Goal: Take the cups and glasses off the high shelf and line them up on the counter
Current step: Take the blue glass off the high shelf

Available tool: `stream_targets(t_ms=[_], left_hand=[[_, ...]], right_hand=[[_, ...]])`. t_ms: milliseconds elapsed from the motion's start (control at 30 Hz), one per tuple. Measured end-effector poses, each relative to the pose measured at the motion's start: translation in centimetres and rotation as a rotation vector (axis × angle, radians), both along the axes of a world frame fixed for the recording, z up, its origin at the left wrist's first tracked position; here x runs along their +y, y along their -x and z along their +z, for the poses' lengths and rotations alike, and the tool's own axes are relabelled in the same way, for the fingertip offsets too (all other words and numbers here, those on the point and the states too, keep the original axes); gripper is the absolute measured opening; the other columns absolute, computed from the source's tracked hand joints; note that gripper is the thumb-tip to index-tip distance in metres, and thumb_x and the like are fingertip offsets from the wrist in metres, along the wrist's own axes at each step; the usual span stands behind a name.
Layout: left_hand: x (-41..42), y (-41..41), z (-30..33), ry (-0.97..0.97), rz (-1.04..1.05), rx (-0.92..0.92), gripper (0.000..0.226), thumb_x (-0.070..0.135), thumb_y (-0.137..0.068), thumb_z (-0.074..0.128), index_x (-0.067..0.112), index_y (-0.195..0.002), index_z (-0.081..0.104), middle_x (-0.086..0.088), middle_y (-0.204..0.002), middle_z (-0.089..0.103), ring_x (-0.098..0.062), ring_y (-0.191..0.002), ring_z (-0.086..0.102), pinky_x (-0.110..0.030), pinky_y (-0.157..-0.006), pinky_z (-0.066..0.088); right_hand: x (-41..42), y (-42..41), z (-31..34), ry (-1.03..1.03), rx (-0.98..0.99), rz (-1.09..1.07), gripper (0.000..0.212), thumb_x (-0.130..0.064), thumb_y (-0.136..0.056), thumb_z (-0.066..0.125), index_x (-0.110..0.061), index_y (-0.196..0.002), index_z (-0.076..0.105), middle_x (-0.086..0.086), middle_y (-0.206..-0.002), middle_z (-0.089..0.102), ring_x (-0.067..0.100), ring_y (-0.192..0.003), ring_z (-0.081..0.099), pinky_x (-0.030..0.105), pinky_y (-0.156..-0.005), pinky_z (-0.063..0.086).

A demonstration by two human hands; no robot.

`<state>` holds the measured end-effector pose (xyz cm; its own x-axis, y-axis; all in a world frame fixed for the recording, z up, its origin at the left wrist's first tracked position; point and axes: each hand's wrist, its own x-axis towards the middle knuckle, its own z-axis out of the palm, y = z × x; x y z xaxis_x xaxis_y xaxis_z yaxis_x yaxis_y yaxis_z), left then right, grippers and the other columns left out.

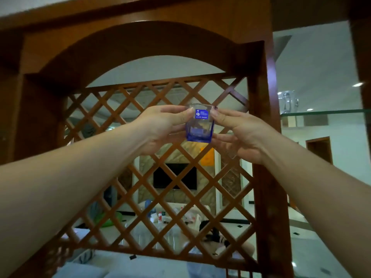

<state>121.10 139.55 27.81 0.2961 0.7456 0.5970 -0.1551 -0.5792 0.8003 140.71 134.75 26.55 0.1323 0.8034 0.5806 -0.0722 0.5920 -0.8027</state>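
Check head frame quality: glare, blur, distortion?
Head view: strong wide-angle bending at the edges, forearms stretched; the glass between the left hand and right hand is sharp, sticker partly legible; the room behind the lattice is soft; ceiling spots glare at right; wood frame dim.

Both arms raised, hands (164,127) (239,135) gripping

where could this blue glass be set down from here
No counter shows. The only bare surface is the glass shelf at right, clear beyond the clear jug. Both the left hand and right hand hold the blue glass before the lattice.
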Motion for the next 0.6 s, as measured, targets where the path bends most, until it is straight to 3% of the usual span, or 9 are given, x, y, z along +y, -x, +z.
stream_targets(t_ms=[100,267,433,500,600], left_hand=[[1.8,1.0,-1.5,0.024,0.003,0.048,0.043,0.012,-0.094,0.076,0.010,-0.135,0.065,-0.017,-0.133,0.072,-0.032,-0.119,0.072,-0.051,-0.101,0.059],[2.5,1.8,-4.0,0.065,-0.017,0.071,0.044,0.007,-0.094,0.074,0.007,-0.136,0.063,-0.018,-0.133,0.071,-0.031,-0.117,0.074,-0.047,-0.096,0.062],[3.5,2.3,-8.8,0.072,0.051,0.088,0.041,0.004,-0.093,0.072,0.009,-0.133,0.067,-0.017,-0.132,0.072,-0.032,-0.119,0.073,-0.046,-0.097,0.062],[4.0,2.5,-11.0,0.083,0.064,0.132,0.049,0.011,-0.086,0.078,0.013,-0.134,0.068,-0.012,-0.131,0.074,-0.028,-0.118,0.073,-0.046,-0.099,0.061],[4.1,2.8,-14.4,0.126,0.042,0.112,0.055,0.019,-0.069,0.085,0.022,-0.124,0.075,-0.005,-0.123,0.079,-0.026,-0.110,0.077,-0.040,-0.088,0.064]], right_hand=[[1.5,-0.2,-1.5,0.035,-0.069,0.056,0.058,-0.027,-0.072,0.087,-0.015,-0.127,0.074,0.008,-0.116,0.081,0.035,-0.106,0.077,0.037,-0.083,0.065],[3.2,-1.7,-3.1,0.067,-0.201,0.160,0.056,-0.026,-0.076,0.085,-0.013,-0.128,0.071,0.009,-0.113,0.082,0.026,-0.100,0.080,0.029,-0.073,0.064],[5.3,-2.2,-7.5,0.041,-0.311,0.169,0.062,-0.029,-0.071,0.086,-0.014,-0.130,0.069,0.004,-0.118,0.081,0.024,-0.109,0.077,0.037,-0.086,0.063],[6.0,-2.4,-9.8,0.031,-0.310,0.157,0.069,-0.033,-0.062,0.090,-0.017,-0.127,0.071,-0.002,-0.115,0.081,0.021,-0.107,0.078,0.038,-0.085,0.064],[6.7,-2.4,-13.4,0.011,-0.299,0.160,0.074,-0.038,-0.052,0.091,-0.020,-0.121,0.073,-0.005,-0.110,0.082,0.017,-0.102,0.079,0.030,-0.076,0.064]])
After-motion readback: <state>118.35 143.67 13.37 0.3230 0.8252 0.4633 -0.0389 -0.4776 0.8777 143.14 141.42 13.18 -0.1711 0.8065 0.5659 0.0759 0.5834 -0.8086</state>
